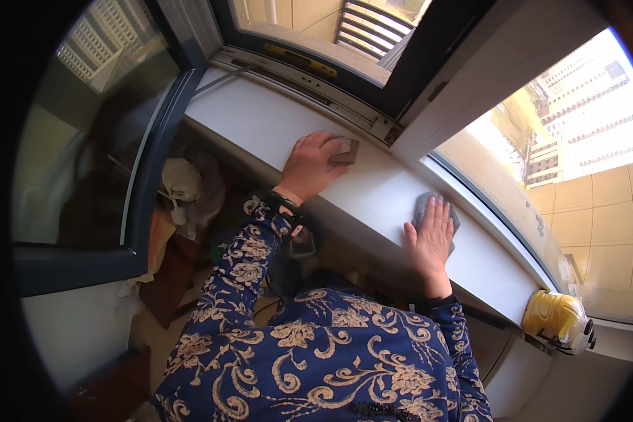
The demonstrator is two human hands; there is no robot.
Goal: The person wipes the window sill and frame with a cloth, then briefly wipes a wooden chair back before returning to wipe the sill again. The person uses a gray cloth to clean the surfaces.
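Note:
My left hand (312, 166) rests on the white windowsill (253, 118), its fingers curled around a small brown and white box-like object (345, 152). Part of that object is hidden under the fingers. Further right along the same sill, my right hand (433, 235) lies flat over a grey cloth (424, 203), pressing it against the surface. The cloth shows around the fingertips and past the outer side of the hand.
An open dark-framed window sash (161, 163) swings inward at the left, with a metal stay (224, 80) near the sill. A yellow-and-clear container (556, 320) stands at the sill's right end. Plastic bags (182, 182) sit below on the left.

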